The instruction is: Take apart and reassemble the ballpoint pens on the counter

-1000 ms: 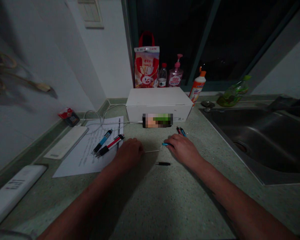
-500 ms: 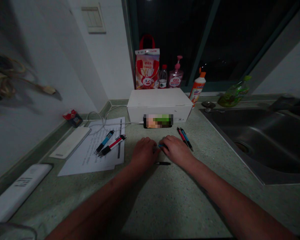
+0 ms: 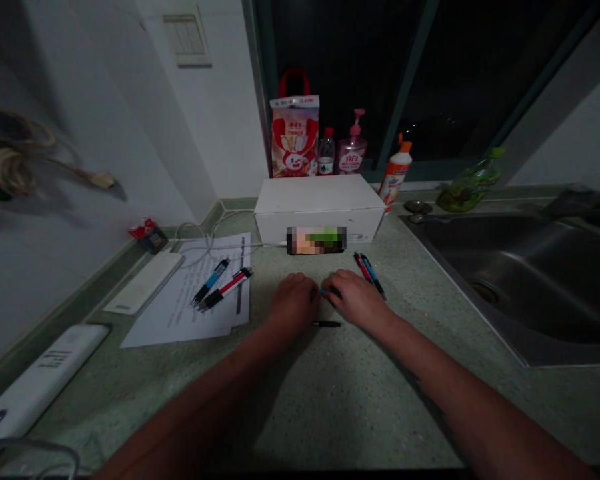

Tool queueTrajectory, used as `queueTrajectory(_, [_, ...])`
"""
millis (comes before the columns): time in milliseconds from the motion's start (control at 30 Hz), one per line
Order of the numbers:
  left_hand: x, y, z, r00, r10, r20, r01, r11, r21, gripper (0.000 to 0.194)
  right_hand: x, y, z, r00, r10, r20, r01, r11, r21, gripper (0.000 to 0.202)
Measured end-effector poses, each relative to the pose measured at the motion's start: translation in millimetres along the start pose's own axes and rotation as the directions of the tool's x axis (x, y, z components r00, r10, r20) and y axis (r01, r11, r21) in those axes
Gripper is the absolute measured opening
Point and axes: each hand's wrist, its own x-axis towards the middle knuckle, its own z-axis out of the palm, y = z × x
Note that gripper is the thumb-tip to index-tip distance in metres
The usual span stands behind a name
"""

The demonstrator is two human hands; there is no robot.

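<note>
My left hand and my right hand rest close together over the counter, thumbs facing each other. The right fingers pinch a small blue pen part, its tip poking out towards the left hand. Curled round, my left fingers hide what they hold, if anything. A black pen piece lies on the counter just below both hands. To the right sit a red pen and a blue pen, side by side. Left of me, a blue-black pen and red-black pens lie on printed paper.
Behind my hands, a phone leans on a white box, a cable running left from it. A sink is at the right. White power strips or packs line the left wall; bottles stand at the window.
My left hand has shifted slightly right and its fingers have curled more. The right hand has barely moved. The view has tilted a little.
</note>
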Motion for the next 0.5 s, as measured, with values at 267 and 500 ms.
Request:
queueTrajectory(267, [1.0,1.8,-0.6,0.999,0.014,0.029,-0.015,0.999,0.05,0.021,-2.7,5.1,-4.3,1.0,0.007,-0.002,-0.007,0.999,-0.045,0.01])
queueTrajectory(500, [2.2,-0.2,-0.3,0.997,0.05,0.057,-0.053,0.997,0.049,0.022,-3.0,6.7,-1.2,0.999,-0.035,0.007,0.035,0.999,-0.026,0.008])
